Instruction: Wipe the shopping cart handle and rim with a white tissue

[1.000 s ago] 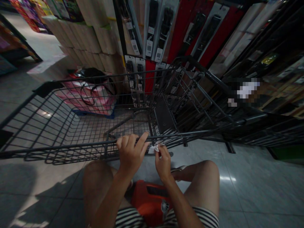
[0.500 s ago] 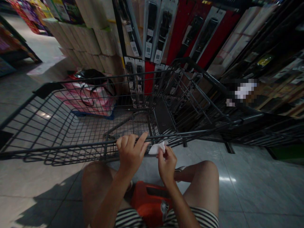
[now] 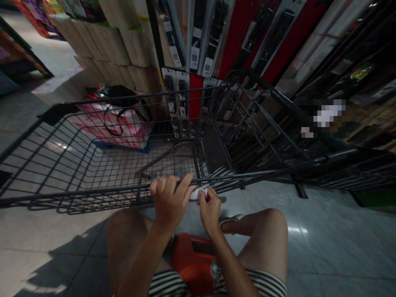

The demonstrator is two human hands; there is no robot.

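Note:
A black wire shopping cart (image 3: 102,191) stands sideways in front of me, its basket holding nothing that I can make out. My left hand (image 3: 169,200) is curled over the near top rail, gripping it. Just to the right, my right hand (image 3: 210,209) pinches a crumpled white tissue (image 3: 196,193) against the wires below that rail. Part of the tissue is hidden by the fingers, and its exact material is hard to tell.
An orange plastic seat or box (image 3: 182,258) is between my legs. Behind the cart are pink-and-white packs (image 3: 130,128) with a black bag (image 3: 119,97), stacked paper-roll packs (image 3: 136,49) and hanging packaged goods (image 3: 194,45). Shelving runs along the right.
My right hand has moved slightly left, closer to my left hand, with the tissue pressed along the rail. The left hand keeps its grip. The view has shifted slightly.

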